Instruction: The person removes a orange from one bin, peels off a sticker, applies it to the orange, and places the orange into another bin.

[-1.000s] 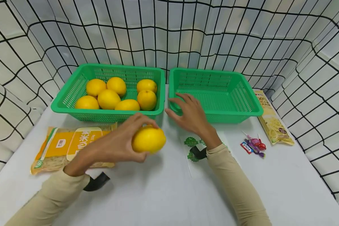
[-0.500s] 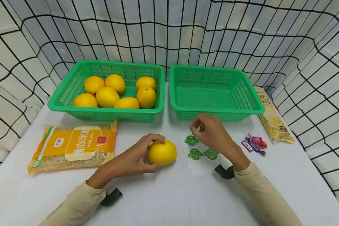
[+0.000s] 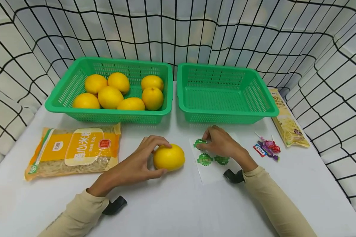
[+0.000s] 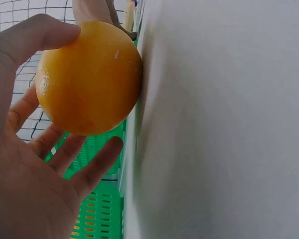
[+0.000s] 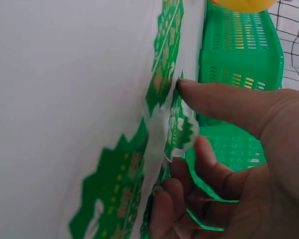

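Note:
My left hand [image 3: 143,161] holds a yellow-orange citrus fruit [image 3: 169,157] on the white tabletop, thumb on one side and fingers curved round the other. In the left wrist view the thumb lies along the fruit's skin [image 4: 92,79]. My right hand [image 3: 221,141] is bent over a white sheet [image 3: 212,174] bearing round green stickers [image 3: 204,159] with jagged edges. In the right wrist view a sticker edge [image 5: 184,134] curls up off the sheet between the thumb and forefinger, close to the forefinger's tip. The other fingers are curled against the sheet.
Behind the left hand stands a green basket [image 3: 106,117] with several matching fruits; a second green basket [image 3: 225,116] beside it shows a bare floor. A noodle bag [image 3: 74,151] lies left, wrapped candies [image 3: 267,148] and a tan packet [image 3: 289,121] right. Black netting [image 3: 175,39] encloses the table.
The left hand has carried the fruit rightward and down onto the table. The right hand has come back from the right basket to the sheet, where its fingertips now lift a sticker edge.

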`<state>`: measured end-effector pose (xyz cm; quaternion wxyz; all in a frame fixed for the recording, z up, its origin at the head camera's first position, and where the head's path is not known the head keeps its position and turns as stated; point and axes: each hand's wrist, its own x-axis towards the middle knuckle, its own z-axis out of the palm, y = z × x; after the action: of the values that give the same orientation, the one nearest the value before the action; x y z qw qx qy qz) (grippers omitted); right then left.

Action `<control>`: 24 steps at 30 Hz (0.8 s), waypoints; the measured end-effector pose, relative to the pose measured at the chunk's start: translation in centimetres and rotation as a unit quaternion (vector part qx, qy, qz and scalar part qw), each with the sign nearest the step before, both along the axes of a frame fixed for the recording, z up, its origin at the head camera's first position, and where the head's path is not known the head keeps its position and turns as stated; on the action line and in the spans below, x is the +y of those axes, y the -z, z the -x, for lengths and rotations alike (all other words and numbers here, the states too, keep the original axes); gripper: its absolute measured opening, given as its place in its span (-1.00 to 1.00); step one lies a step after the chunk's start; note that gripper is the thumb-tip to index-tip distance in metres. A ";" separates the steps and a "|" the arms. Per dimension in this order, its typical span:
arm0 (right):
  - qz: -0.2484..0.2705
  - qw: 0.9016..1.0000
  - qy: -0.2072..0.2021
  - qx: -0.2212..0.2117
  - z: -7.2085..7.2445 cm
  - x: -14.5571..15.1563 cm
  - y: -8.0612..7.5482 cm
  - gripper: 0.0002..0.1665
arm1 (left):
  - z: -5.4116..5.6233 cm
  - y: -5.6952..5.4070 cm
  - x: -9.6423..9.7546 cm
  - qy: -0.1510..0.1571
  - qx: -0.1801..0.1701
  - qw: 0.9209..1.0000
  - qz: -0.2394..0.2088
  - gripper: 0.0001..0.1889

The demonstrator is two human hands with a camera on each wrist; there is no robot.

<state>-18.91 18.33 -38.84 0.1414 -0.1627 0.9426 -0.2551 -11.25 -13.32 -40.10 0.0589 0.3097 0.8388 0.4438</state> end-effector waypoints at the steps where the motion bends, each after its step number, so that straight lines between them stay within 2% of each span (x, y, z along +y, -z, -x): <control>1: 0.005 1.000 -0.004 -0.002 0.0 -0.1 0.0 -0.56 | -0.1 -0.1 -0.1 -0.001 -0.001 1.000 -0.001 -0.30; 8: 0.069 0.997 -0.020 -0.016 0.1 0.4 -0.2 -0.85 | -0.5 0.0 -0.4 -0.008 -0.032 0.999 -0.024 -0.28; 11: 0.093 0.995 -0.032 -0.006 -0.1 0.9 -1.2 -0.88 | -0.4 0.1 -0.5 -0.018 -0.055 0.998 -0.039 -0.27; 14: 0.118 0.992 -0.041 0.019 -0.9 0.9 -2.9 -0.84 | -0.3 0.2 -0.4 -0.027 -0.072 0.996 -0.051 -0.26; 16: 0.154 0.986 -0.050 0.029 -1.7 0.3 -4.0 -0.82 | -0.2 0.2 -0.4 -0.032 -0.075 0.995 -0.054 -0.26; 19: 0.216 0.973 -0.082 0.014 -2.8 -1.5 -5.2 -0.80 | -0.1 0.3 -0.5 -0.032 -0.073 0.995 -0.059 -0.26; 22: 0.250 0.960 -0.126 -0.015 -3.6 -3.7 -5.4 -0.80 | -0.1 0.3 -0.6 -0.027 -0.070 0.995 -0.066 -0.27; 24: 0.247 0.958 -0.148 -0.011 -3.8 -4.8 -5.1 -0.81 | -0.1 0.4 -0.6 -0.022 -0.068 0.995 -0.071 -0.28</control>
<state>-15.10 13.54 -33.72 0.1436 -0.3277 0.8138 -0.4580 -11.15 -13.90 -40.52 0.0836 0.2636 0.8059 0.5235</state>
